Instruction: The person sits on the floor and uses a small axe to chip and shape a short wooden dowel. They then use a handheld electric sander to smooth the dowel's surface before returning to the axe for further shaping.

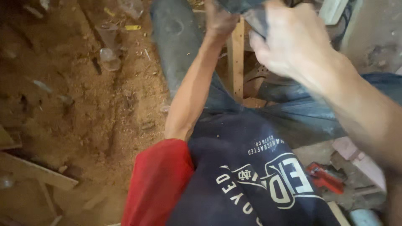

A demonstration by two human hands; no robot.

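Note:
Both my arms reach up to the top of the view over my navy printed shirt (251, 175) with its red sleeve (159, 180). My right hand (293, 42) is close to the camera, its fingers closed on a piece of dark grey cloth (245, 7) at the top edge. My left hand (218, 21), blurred and dusty, grips the same cloth just to the left. Most of the cloth is cut off by the frame. Below the hands stands an upright wooden slat (236, 58).
The ground on the left is covered with sawdust (83, 109), with clear plastic cups (109, 58) and scraps on it. A jeans-clad leg (176, 46) stretches upward. Wooden boards (37, 171) lie at lower left. A red tool (323, 176) lies at lower right.

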